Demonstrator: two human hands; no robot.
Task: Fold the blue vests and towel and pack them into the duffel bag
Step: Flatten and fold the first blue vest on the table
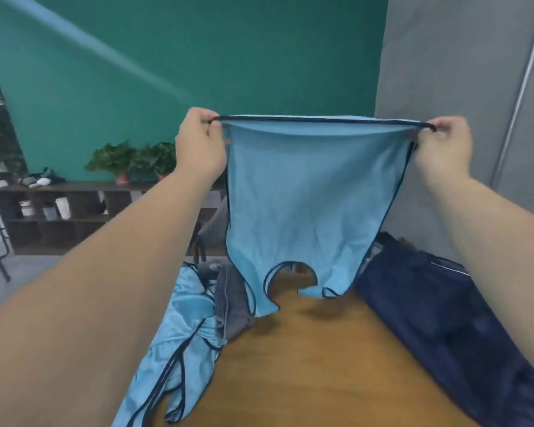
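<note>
Head view: both arms reach forward. The left hand (pixel 199 143) and right hand (pixel 444 146) each pinch one corner of a blue vest (pixel 315 186) by its dark-trimmed hem, fingers closed on the cloth, and hold it stretched flat in the air toward 12 o'clock. It hangs upside down, with the neck opening and shoulder straps dangling just above the wooden surface (pixel 305 365).

A second blue vest (pixel 179 334) lies crumpled at 8 o'clock, spilling over the surface's near left edge. The grey towel (pixel 232 300) is bunched beside it toward 9 o'clock, touching it. The dark navy duffel bag (pixel 438 309) runs along the right side from 2 to 4 o'clock; whether it is unzipped I cannot tell.

The vest looks thin, light and limp, probably a little slick, so it should drape and slide rather than hold a crease. The hem corners seem the sensible grip. Laying it flat before folding would likely keep the straps from tangling.
</note>
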